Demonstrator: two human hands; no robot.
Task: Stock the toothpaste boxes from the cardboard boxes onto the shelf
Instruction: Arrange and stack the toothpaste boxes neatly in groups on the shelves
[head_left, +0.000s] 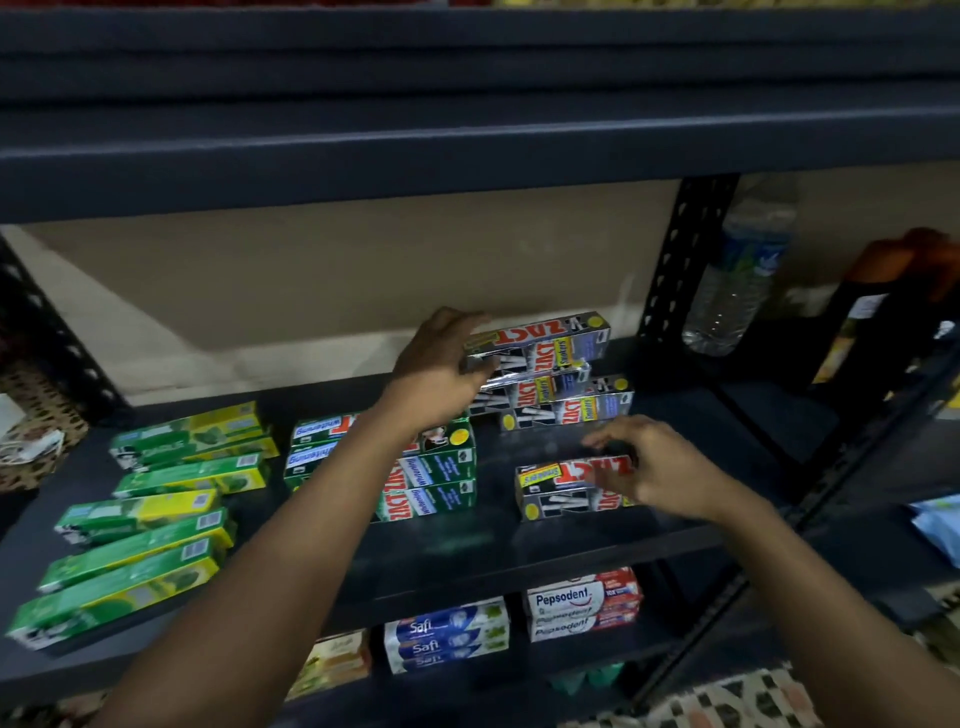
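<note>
Much of the stocking looks done, judging by your shelf (441, 551); green-and-yellow boxes (156, 519) lie in loose rows from 9 o'clock down to 7 o'clock, none too square; green whitening boxes (436, 470) sit stacked near the middle; a silver stack (566, 405) stands at 1 o'clock, towards the back wall.

Your left hand (439, 369) grips the left end of the top silver box (545, 343), fingers over it and thumb under; that box rests on the silver stack, slightly askew, so it seems to be in the act of being seated.

Your right hand (657, 470) is at 3 o'clock, over the front silver box (563, 491), which lies alone near the shelf's front edge; the fingers are loosely bent and the thumb is close to the carton, but you cannot tell from here whether it holds the box or merely touches it.

Left to do, as a judgement: square the top box, move the lone front box to the stack, and tidy the left rows; the cardboard boxes are out of view, so how much stock remains cannot be said.
</note>
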